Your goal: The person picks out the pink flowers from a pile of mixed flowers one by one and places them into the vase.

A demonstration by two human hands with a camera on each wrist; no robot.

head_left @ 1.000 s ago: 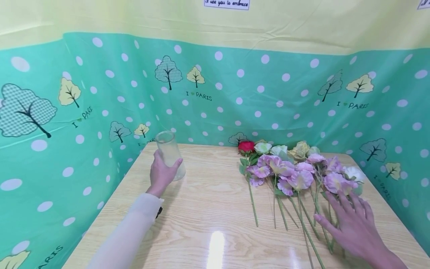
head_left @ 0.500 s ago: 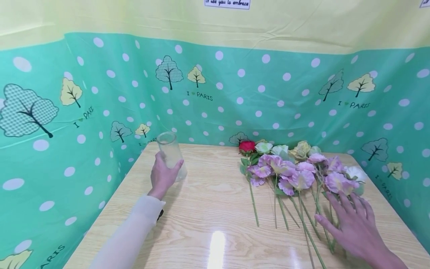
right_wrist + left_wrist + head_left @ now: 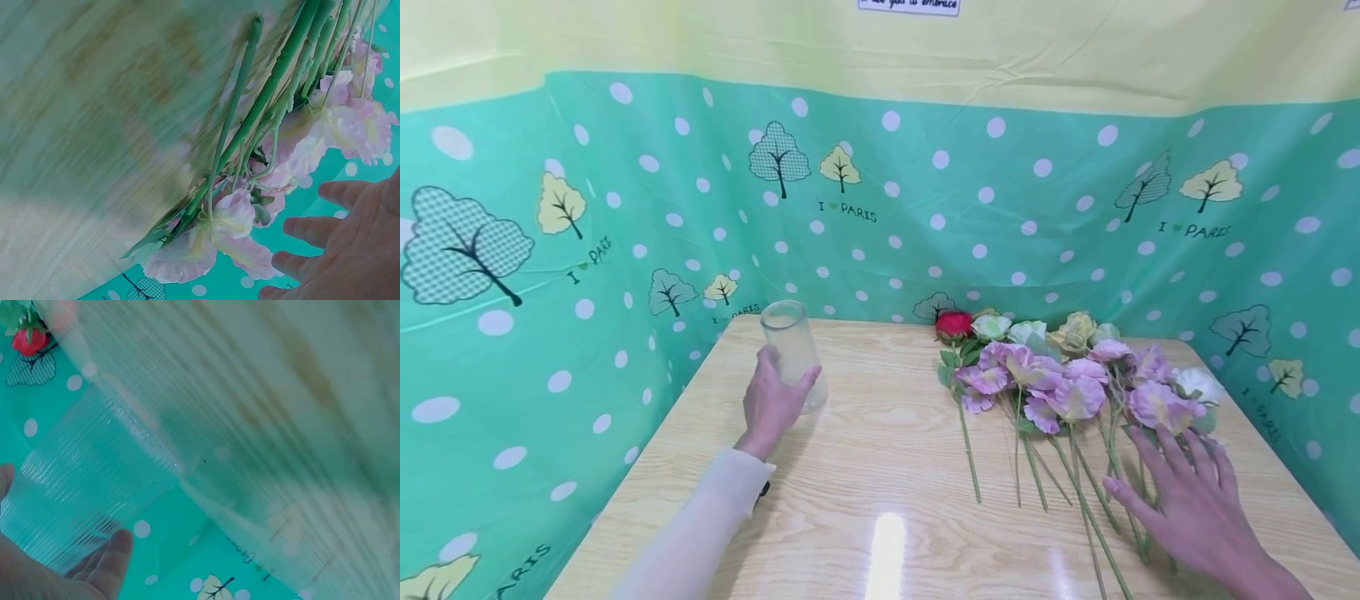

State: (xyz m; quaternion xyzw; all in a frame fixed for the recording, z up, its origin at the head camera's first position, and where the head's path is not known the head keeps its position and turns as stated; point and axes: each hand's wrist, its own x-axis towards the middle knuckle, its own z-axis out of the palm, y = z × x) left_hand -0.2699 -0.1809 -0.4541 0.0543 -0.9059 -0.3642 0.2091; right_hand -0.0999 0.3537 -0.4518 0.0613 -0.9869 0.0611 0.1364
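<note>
A clear, finely ribbed glass vase (image 3: 796,346) stands at the left back of the table, tilted slightly in the head view. My left hand (image 3: 772,404) grips it from the near side, thumb on its right. In the left wrist view the vase (image 3: 94,481) shows between thumb and fingers. On the right lie several artificial flowers (image 3: 1078,398), mostly pale purple, with red, white and cream blooms behind. My right hand (image 3: 1195,500), palm down and fingers spread, is over the stems at the right end. The right wrist view has the fingers (image 3: 312,231) straight, beside the purple blooms (image 3: 234,219).
The light wooden table (image 3: 880,467) has a green polka-dot cloth (image 3: 925,208) with printed trees hung behind and on both sides. Long green stems (image 3: 1086,508) point toward the near edge. A bright light reflection lies at the front middle.
My left hand has moved the vase a little to the right and nearer. The right hand stays in about the same place, and the flowers lie as before.
</note>
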